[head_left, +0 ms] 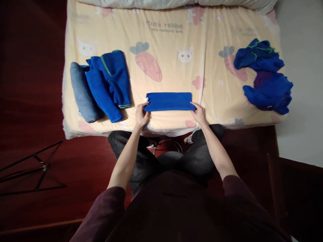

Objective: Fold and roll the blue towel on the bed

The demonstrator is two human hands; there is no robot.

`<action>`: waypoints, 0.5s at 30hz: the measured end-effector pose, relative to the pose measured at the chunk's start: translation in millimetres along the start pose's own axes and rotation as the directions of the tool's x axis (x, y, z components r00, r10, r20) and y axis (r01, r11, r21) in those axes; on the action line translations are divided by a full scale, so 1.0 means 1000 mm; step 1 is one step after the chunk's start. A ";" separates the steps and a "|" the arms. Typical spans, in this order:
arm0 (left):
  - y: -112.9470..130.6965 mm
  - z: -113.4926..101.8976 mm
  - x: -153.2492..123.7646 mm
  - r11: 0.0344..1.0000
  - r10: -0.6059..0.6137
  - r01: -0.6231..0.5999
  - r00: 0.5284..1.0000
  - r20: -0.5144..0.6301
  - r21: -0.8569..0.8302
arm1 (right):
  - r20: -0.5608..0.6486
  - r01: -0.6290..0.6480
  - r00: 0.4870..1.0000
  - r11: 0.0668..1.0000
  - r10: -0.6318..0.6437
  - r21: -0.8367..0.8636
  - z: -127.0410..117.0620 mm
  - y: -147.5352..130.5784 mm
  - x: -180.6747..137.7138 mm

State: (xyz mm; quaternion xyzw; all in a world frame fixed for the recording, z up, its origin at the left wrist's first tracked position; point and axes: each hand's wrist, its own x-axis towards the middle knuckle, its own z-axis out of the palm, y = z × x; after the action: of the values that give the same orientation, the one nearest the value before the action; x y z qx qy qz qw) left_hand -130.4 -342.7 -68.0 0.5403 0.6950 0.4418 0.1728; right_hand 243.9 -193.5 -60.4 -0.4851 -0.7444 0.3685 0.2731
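A blue towel [169, 102], folded into a flat narrow strip, lies on the bed in front of me. My left hand [142, 115] pinches its left end, where a small white tag shows. At the opposite end, my right hand [198, 113] grips the towel's right edge between thumb and fingers. To the left lie a rolled grey-blue towel [84, 92], a rolled blue towel [103, 95] and a folded blue towel with green trim [118, 79]. Crumpled blue cloths [268, 92] are heaped at the right, one with green edging [259, 55] and a purple piece among them.
The bed's yellow sheet [166, 64] carries carrot and rabbit prints. Pale bedding [171, 3] runs along the far edge. A black metal stand [37, 164] is on the dark red floor at left; a white wall [300, 84] borders the bed at right.
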 end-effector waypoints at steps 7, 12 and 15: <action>-0.001 -0.001 0.000 0.999 -0.037 0.036 0.998 -0.043 -0.022 | -0.061 -0.015 0.998 1.000 0.014 -0.015 0.004 0.005 -0.002; -0.004 0.000 -0.001 0.990 -0.140 0.136 0.983 -0.121 -0.046 | -0.100 -0.089 0.991 0.995 0.085 -0.035 0.006 0.005 -0.004; -0.003 0.001 -0.002 0.985 -0.170 0.163 0.975 -0.143 -0.060 | -0.115 -0.065 0.992 0.996 0.057 -0.067 0.005 0.001 -0.003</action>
State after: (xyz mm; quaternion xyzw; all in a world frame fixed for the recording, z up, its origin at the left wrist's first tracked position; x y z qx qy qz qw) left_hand -130.7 -343.7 -71.8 0.4415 0.7379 0.4813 0.1702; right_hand 241.8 -197.5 -63.8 -0.5369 -0.7253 0.3221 0.2862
